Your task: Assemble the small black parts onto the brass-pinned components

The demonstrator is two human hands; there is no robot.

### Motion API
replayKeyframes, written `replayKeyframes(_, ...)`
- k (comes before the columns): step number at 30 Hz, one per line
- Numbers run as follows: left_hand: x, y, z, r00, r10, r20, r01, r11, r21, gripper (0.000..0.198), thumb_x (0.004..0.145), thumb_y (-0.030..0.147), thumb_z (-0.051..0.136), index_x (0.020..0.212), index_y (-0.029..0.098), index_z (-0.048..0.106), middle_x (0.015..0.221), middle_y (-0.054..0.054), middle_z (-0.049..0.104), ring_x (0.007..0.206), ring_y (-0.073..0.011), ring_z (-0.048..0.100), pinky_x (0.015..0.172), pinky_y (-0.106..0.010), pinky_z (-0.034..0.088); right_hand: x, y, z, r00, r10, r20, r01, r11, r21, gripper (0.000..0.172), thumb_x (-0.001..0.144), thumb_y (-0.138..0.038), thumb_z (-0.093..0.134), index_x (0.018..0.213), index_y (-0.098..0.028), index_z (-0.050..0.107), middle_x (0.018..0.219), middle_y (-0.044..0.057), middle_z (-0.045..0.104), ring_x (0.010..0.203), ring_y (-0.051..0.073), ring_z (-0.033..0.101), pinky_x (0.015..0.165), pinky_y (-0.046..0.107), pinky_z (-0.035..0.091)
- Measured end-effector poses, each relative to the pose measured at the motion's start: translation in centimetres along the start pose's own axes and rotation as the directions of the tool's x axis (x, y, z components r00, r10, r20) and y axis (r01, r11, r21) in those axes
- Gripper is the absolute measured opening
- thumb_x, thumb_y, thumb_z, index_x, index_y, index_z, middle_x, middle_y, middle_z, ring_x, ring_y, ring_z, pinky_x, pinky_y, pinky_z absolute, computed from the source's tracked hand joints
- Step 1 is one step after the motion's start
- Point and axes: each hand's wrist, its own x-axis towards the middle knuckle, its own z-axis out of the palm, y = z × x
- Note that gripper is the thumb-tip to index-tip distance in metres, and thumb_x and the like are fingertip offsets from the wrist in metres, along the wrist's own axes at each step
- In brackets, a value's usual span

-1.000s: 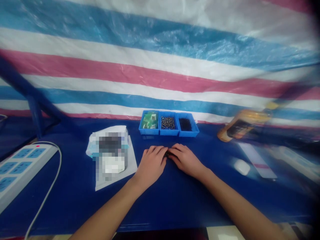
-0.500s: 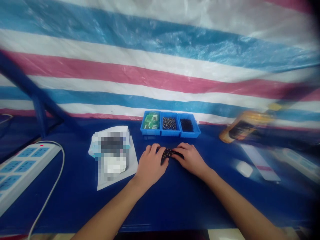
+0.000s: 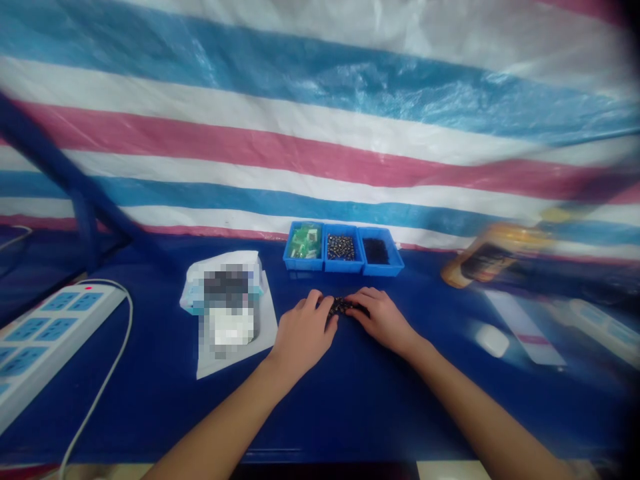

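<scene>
My left hand and my right hand lie close together on the blue table, knuckles up. Between their fingertips sits a small dark studded piece that both hands pinch. The fingers of both hands are curled round it, so most of it is hidden. Just beyond the hands stand three small blue bins: one with green parts, one with small metal balls, one with black bits.
A white packet on paper lies left of my left hand. A white power strip with its cable is at far left. An orange bottle lies at right, near a white mouse-like object. A striped tarp backs the table.
My hands have shifted slightly away from me and parted a little, so the dark piece between the fingertips now shows.
</scene>
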Motion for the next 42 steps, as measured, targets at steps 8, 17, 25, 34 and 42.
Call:
replayKeyframes(8,0.0,0.1,0.0,0.998,0.058,-0.018,-0.059,0.996,-0.064,0.029,0.099,0.025,0.041,0.124,0.027,0.055,0.110,-0.004,0.058,0.094,-0.0204,0.062,0.067,-0.029,0.049,0.0,0.5,0.6,0.996,-0.063,-0.060,0.068,0.995,0.074,0.019,0.095,-0.021,0.056,0.106,-0.024,0.072,0.098,0.006,0.067,0.090,0.021,0.062,0.084,0.036,0.050)
replayKeyframes(17,0.0,0.1,0.1,0.996,0.078,-0.044,-0.082,0.992,-0.092,0.029,0.096,0.026,0.046,0.123,0.025,0.056,0.115,-0.005,0.058,0.101,-0.0221,0.059,0.072,-0.031,0.054,-0.2,0.8,0.5,0.989,-0.060,-0.132,0.074,0.991,0.110,0.037,0.098,-0.013,0.039,0.128,-0.021,0.059,0.109,0.011,0.056,0.100,0.021,0.060,0.092,0.036,0.053)
replayKeyframes(25,-0.1,0.1,0.2,0.997,0.067,-0.046,-0.071,0.992,-0.108,0.030,0.095,0.028,0.049,0.124,0.025,0.057,0.119,-0.006,0.057,0.103,-0.0220,0.060,0.075,-0.032,0.055,-0.5,1.5,0.0,0.998,0.025,-0.058,-0.036,0.979,-0.200,0.026,0.096,-0.010,0.042,0.111,-0.019,0.062,0.108,0.011,0.057,0.093,0.024,0.059,0.084,0.041,0.048)
replayKeyframes(34,0.0,0.0,0.0,0.997,0.073,-0.028,-0.076,0.988,-0.135,0.031,0.095,0.028,0.048,0.124,0.026,0.058,0.120,-0.006,0.056,0.103,-0.0217,0.060,0.076,-0.032,0.055,-0.1,1.1,-0.7,0.995,0.067,-0.070,-0.063,0.996,0.065,0.014,0.098,-0.019,0.043,0.103,-0.020,0.057,0.100,0.006,0.063,0.088,0.019,0.061,0.080,0.032,0.047)
replayKeyframes(42,-0.1,0.1,0.0,0.998,0.053,-0.029,-0.057,0.988,-0.145,0.030,0.095,0.028,0.048,0.123,0.026,0.058,0.121,-0.005,0.057,0.104,-0.0215,0.060,0.076,-0.032,0.055,0.0,1.2,-1.1,0.991,0.092,-0.093,-0.093,0.996,-0.002,0.005,0.088,-0.020,0.057,0.089,-0.021,0.062,0.082,0.003,0.065,0.076,0.019,0.060,0.072,0.031,0.044)
